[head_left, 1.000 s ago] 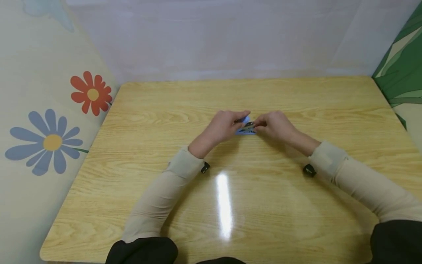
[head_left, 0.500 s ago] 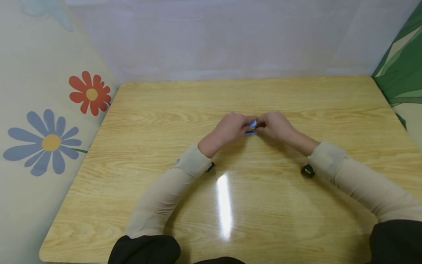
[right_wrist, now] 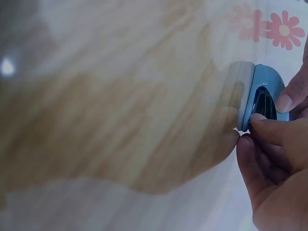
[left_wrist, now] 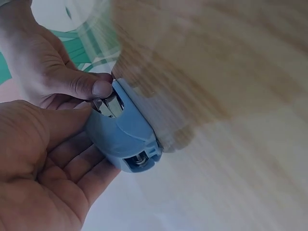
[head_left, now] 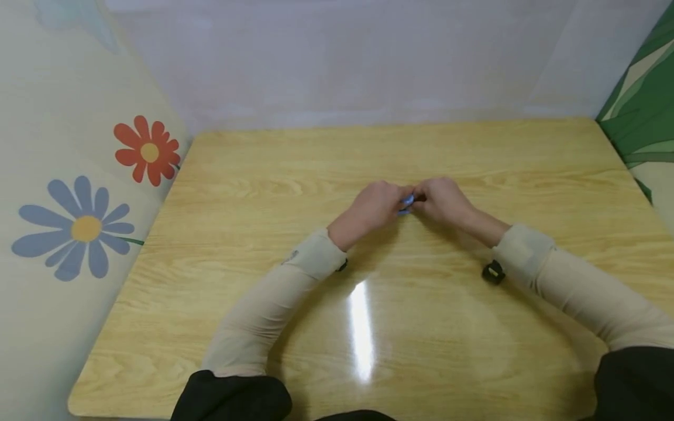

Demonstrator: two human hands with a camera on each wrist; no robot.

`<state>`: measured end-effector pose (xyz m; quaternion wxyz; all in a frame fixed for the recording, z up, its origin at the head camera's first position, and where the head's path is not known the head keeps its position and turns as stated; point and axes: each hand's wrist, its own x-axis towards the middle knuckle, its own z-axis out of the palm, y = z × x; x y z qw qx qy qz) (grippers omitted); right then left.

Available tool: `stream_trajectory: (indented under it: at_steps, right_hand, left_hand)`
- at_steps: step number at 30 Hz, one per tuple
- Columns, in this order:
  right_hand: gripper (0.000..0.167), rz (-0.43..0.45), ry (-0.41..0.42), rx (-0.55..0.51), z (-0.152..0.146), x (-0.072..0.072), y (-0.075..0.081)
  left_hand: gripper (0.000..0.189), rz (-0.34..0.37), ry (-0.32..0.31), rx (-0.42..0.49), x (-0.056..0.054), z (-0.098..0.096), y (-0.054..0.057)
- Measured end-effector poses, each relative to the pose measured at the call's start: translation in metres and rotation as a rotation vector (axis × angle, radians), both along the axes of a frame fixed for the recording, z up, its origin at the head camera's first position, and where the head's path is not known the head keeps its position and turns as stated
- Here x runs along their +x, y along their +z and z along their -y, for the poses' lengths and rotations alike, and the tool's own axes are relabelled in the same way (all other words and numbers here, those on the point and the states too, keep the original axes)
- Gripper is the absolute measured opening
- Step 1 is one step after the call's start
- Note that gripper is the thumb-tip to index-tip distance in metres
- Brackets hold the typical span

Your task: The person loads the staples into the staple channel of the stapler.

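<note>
A small light-blue mini stapler (head_left: 408,200) is at the middle of the table, mostly covered by my hands in the head view. My left hand (head_left: 375,204) grips its body, thumb on one side and fingers on the other, as the left wrist view shows on the stapler (left_wrist: 118,130). My right hand (head_left: 444,202) pinches the stapler's other end, where metal parts show through the gap. In the right wrist view, the right thumb (right_wrist: 269,129) touches the dark opening in the stapler's side. The stapler's base stands on or very near the tabletop.
The wood-grain table (head_left: 253,175) is glossy and reflects a bright strip of light. A white cloth (head_left: 368,58) hangs behind it. Painted flowers (head_left: 85,228) mark the left wall, and green leaves (head_left: 650,111) the right.
My left hand has moved right, up against my right hand. The stapler's blue top, raised with its metal insides exposed a second ago, now sits lower over them. The right hand has barely moved.
</note>
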<state>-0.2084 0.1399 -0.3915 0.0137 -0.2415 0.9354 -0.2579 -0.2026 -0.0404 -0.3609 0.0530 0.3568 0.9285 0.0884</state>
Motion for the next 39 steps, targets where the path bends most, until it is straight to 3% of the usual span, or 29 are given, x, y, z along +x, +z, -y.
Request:
stream_trajectory:
  at_steps: [12,20,28,35,39]
  right_hand:
    - [0.016,-0.005,0.006,-0.012,-0.002,-0.003,-0.002]
    - [0.017,0.023,0.015,-0.013,-0.003,-0.001,-0.004]
    - [0.016,0.097,-0.016,-0.029,-0.007,0.0,0.0]
    - [0.017,0.111,-0.013,-0.017,-0.008,-0.001,0.001]
    - [0.022,0.113,-0.006,-0.007,-0.011,0.001,0.004]
  left_hand:
    - [0.023,0.017,-0.006,-0.045,-0.007,-0.003,0.001]
    - [0.032,0.054,0.0,0.056,-0.005,0.003,-0.004]
    - [0.045,0.219,0.086,0.153,-0.008,0.012,0.003]
    - [0.044,0.218,0.07,0.177,-0.01,0.016,0.002]
    - [0.048,0.24,0.096,0.19,-0.008,0.021,0.003]
